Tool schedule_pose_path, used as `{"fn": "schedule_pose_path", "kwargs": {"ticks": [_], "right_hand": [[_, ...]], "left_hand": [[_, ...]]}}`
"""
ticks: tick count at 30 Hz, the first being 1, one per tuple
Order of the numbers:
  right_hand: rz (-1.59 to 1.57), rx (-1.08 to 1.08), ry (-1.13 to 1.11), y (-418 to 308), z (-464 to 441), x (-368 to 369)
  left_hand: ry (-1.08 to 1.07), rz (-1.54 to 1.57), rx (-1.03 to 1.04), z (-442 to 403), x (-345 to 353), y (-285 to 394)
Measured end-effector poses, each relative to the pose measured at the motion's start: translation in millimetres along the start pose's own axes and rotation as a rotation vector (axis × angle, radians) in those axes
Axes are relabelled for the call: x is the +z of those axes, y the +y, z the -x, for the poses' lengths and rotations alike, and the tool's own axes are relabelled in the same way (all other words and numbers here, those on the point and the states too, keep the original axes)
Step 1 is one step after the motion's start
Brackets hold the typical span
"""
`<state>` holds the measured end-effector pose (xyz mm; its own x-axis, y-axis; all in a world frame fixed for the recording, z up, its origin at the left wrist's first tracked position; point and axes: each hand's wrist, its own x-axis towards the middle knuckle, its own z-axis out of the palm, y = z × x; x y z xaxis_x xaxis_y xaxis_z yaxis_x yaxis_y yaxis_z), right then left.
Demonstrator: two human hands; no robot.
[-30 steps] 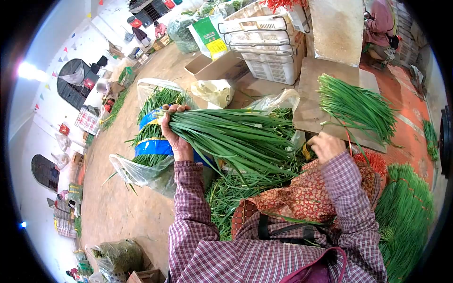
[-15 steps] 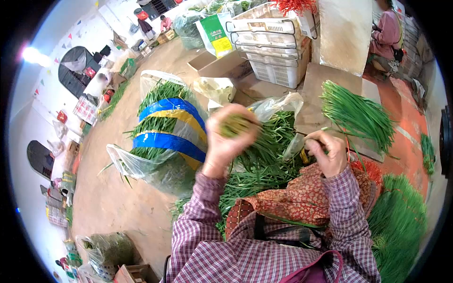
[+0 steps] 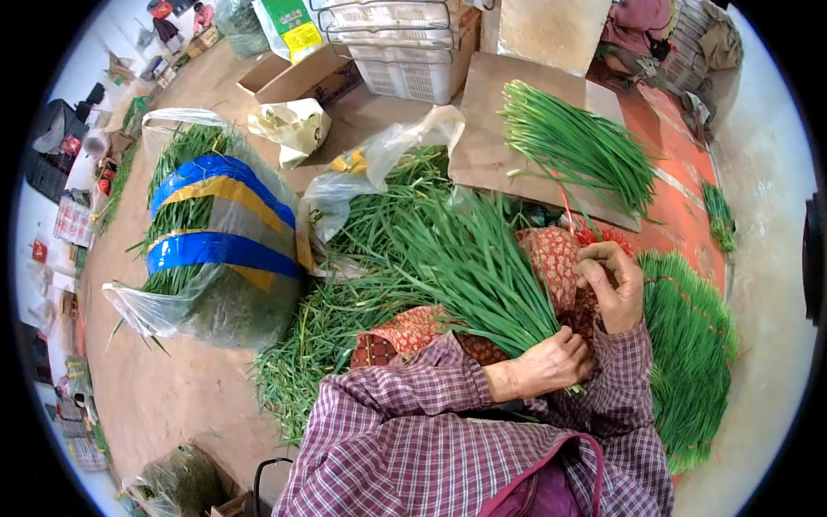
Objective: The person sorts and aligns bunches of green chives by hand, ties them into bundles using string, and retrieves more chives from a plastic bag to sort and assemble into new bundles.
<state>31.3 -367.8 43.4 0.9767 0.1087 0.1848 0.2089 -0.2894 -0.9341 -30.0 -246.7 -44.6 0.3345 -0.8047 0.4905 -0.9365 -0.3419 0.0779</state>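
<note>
My left hand [image 3: 544,362] is closed around the lower ends of a bunch of green chives [image 3: 482,267], whose leaves fan out up and to the left over my lap. Just above and to its right, my right hand [image 3: 613,284] has its fingers curled in a pinch; anything between them is too small to make out. A patterned red cloth [image 3: 551,258] covers my lap under the bunch. Red ties [image 3: 594,233] lie behind my right hand. Loose chives [image 3: 336,319] are heaped to the left of the cloth.
A bulging plastic bag of chives [image 3: 233,302] with blue and yellow bands stands at left. One chive bunch [image 3: 577,142] rests on a cardboard sheet [image 3: 491,112]. Tied chives [image 3: 689,362] stand at right. White crates [image 3: 405,77] are stacked behind. A person [image 3: 637,30] sits at upper right.
My left hand has come down and right with the chives, now slanting across my lap near my right hand. The right hand stays pinched. The view has turned, shifting the surroundings left and up.
</note>
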Motion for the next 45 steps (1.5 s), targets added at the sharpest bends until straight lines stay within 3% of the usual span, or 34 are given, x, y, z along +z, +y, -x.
{"fn": "schedule_pose_path", "kwargs": {"ticks": [2, 5, 10, 11, 12, 15, 17, 18, 20, 21, 24, 26, 28, 31, 34, 37, 40, 45], "right_hand": [[0.102, -0.099, -0.061, -3.4, -0.1, 4.0], [0.000, -0.022, -0.183, -26.3, -4.3, 18.5], [0.144, -0.092, -0.486, -34.8, -2.4, 43.9], [0.129, -0.027, -0.566, -34.9, -0.2, 49.6], [0.188, -0.161, -0.608, -28.2, 2.2, 54.7], [0.369, -0.283, -0.561, -7.3, 7.9, 61.3], [0.454, -0.236, -0.479, 8.2, 0.3, 57.6], [0.434, -0.195, -0.443, 11.9, -3.2, 55.8], [0.449, -0.198, -0.411, 11.2, -2.2, 54.6], [0.445, -0.278, -0.367, 9.7, -2.4, 54.8], [0.388, -0.320, -0.319, -8.1, 3.3, 52.1], [0.324, -0.296, -0.421, -25.9, 11.7, 50.2], [0.275, -0.312, -0.602, -29.7, 19.9, 51.2], [0.412, -0.341, -0.623, -7.9, 33.3, 61.3], [0.669, -0.229, -0.510, 0.3, 30.6, 63.9], [0.688, -0.214, -0.462, 2.9, 28.1, 65.5], [0.737, -0.264, -0.412, 6.7, 29.0, 69.4], [0.864, -0.305, -0.372, 3.6, 31.5, 82.5]], "left_hand": [[-0.050, -0.010, -0.010, -2.6, 2.8, 11.0], [-0.268, -0.158, 0.072, -2.0, 5.4, 10.8], [-0.366, -0.181, 0.163, 2.4, 15.4, 12.8], [-0.339, -0.322, 0.221, 5.8, 15.5, 11.0], [-0.310, -0.463, 0.280, 8.4, 9.4, 6.9], [-0.208, -0.885, 0.456, 14.4, -7.4, -3.2], [-0.115, -0.620, 0.232, 7.7, 22.7, 12.4], [-0.111, -0.620, 0.233, 1.6, 40.5, 18.2], [-0.598, -0.252, 0.236, -2.3, 68.3, 26.3], [-0.261, -0.212, 0.172, 9.3, 94.7, 27.3], [-0.309, -0.290, 0.203, 9.7, 84.7, 23.0], [-0.262, -0.417, 0.268, 15.5, 41.4, 13.2], [-0.187, 0.018, 0.105, 29.8, 43.4, 13.5], [-0.063, 0.664, -0.149, 47.6, 40.4, 12.9], [-0.285, 1.106, -0.421, 53.5, 15.3, 8.9], [-0.306, 1.092, -0.541, 52.1, 27.9, 12.8], [-0.137, 1.060, -0.365, 60.8, 52.8, 13.6], [-0.257, 1.083, -0.286, 63.4, 79.6, 13.2]]}}
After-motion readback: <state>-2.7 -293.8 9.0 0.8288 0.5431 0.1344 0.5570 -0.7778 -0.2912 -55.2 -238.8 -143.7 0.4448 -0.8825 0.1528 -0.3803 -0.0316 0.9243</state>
